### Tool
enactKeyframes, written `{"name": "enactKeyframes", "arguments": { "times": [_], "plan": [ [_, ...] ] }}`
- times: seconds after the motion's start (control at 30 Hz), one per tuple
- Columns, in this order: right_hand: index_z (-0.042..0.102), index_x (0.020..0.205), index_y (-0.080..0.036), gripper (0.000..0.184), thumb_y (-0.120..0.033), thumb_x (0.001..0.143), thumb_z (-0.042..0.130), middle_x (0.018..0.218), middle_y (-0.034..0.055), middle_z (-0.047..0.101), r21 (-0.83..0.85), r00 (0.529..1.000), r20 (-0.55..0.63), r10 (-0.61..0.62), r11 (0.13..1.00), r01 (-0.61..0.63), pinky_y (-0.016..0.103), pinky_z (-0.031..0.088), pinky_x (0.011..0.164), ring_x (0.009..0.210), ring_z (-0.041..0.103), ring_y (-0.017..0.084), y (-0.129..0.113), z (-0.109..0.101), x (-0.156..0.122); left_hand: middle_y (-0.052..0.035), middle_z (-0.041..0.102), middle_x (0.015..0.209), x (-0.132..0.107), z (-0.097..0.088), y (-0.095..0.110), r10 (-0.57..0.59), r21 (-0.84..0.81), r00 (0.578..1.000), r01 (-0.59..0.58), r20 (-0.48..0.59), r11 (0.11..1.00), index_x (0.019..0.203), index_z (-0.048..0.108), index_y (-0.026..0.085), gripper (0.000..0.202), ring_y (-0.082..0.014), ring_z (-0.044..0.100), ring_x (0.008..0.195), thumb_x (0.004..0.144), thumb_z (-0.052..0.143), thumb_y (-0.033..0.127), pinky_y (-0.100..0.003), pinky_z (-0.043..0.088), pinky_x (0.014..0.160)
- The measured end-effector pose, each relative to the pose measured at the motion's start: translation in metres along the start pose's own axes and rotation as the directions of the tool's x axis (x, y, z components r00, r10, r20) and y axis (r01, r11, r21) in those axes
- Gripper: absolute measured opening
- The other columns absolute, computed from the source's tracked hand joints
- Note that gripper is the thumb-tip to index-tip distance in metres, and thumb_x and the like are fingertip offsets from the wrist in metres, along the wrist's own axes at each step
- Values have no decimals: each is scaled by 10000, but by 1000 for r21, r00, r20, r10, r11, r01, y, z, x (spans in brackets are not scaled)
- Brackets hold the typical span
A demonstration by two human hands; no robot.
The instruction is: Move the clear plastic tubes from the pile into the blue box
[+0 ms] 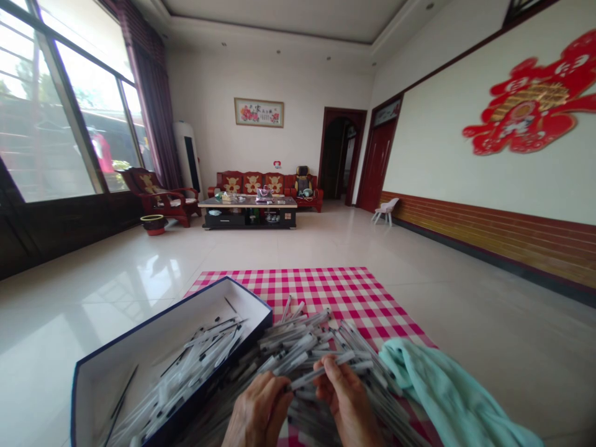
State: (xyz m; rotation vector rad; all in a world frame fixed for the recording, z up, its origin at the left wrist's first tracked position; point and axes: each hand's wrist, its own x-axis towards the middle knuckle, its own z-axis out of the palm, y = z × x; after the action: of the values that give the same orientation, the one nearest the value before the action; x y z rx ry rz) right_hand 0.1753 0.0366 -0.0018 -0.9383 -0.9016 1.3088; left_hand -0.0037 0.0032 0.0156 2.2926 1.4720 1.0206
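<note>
Fingers (328, 366) on the left hand (258, 413) and right hand (347, 403) pinch one clear pen (316, 374); I can't count the heap (298, 338) beside one open box (153, 329).

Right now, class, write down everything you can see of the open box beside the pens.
The box is a shallow rectangular tray, white inside with a dark blue rim, probably card. It lies at an angle on the tiled floor, one corner over the checked cloth. Loose pens fill its near end, and more heap against its side.
</note>
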Motion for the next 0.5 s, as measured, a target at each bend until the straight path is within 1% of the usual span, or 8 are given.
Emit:
{"name": "enactKeyframes", "arguments": {
  "times": [0.07, 0.13, 0.23, 0.3, 0.33, 0.4, 0.43, 0.5],
  "plan": [
    [683, 791, -176, 255, -429, 765, 677, 683, 27, 669, 60, 996, 23, 82, 995, -83, 260, 474, 553, 604, 602, 157, 2, 5, -3, -50, 625, 780, 0, 1, 1, 38, 54, 999, -38, 10, 998, 879, 619, 209, 215, -161, 603, 732, 924, 409, 227, -222, 454, 675],
    [678, 788, -177, 269, -427, 708, 733, 705, 19, 674, 127, 983, 103, 149, 979, -162, 242, 456, 537, 603, 600, 145, 7, 10, -6, -44, 621, 760, 0, 5, -1, 91, 101, 996, -91, 4, 991, 830, 617, 212, 232, -156, 592, 712, 927, 406, 219, -221, 454, 650],
    [661, 772, -185, 313, -429, 628, 793, 698, -5, 664, 178, 953, 228, 200, 954, -243, 221, 431, 508, 566, 593, 125, 15, 14, -8, -32, 600, 695, 0, 14, -8, 238, 145, 964, -220, -118, 965, 754, 597, 212, 273, -149, 567, 642, 932, 394, 252, -221, 448, 579],
    [654, 755, -177, 321, -444, 637, 786, 627, -17, 642, 167, 942, 257, 218, 950, -265, 207, 420, 503, 542, 585, 112, 20, 15, -8, -27, 573, 639, 0, 19, -12, 305, 172, 932, -273, -195, 946, 690, 572, 208, 317, -148, 542, 592, 934, 379, 264, -229, 435, 541],
    [653, 750, -172, 321, -452, 652, 775, 593, -21, 632, 158, 941, 254, 224, 950, -269, 201, 416, 502, 534, 581, 107, 22, 15, -8, -24, 564, 619, -1, 21, -13, 310, 173, 927, -277, -209, 945, 663, 561, 207, 331, -146, 533, 575, 933, 377, 257, -233, 431, 536],
    [649, 729, -162, 329, -463, 663, 765, 536, -28, 612, 156, 938, 252, 240, 946, -284, 191, 403, 488, 506, 568, 97, 24, 15, -8, -19, 558, 590, -5, 25, -14, 270, 117, 940, -250, -211, 961, 622, 548, 206, 361, -140, 528, 559, 933, 370, 242, -233, 432, 544],
    [645, 712, -159, 329, -462, 664, 764, 524, -30, 608, 167, 934, 257, 247, 941, -295, 187, 397, 482, 496, 562, 93, 24, 15, -8, -17, 560, 579, -7, 27, -13, 211, 56, 950, -203, -229, 978, 611, 551, 208, 375, -138, 532, 555, 935, 372, 269, -233, 436, 547],
    [641, 696, -158, 311, -441, 673, 766, 537, -26, 621, 210, 926, 286, 247, 926, -312, 186, 398, 489, 501, 566, 89, 24, 16, -8, -11, 554, 547, -11, 32, -11, 34, -90, 956, -63, -290, 994, 584, 557, 212, 421, -137, 533, 531, 924, 388, 394, -227, 435, 527]
  ]
}}
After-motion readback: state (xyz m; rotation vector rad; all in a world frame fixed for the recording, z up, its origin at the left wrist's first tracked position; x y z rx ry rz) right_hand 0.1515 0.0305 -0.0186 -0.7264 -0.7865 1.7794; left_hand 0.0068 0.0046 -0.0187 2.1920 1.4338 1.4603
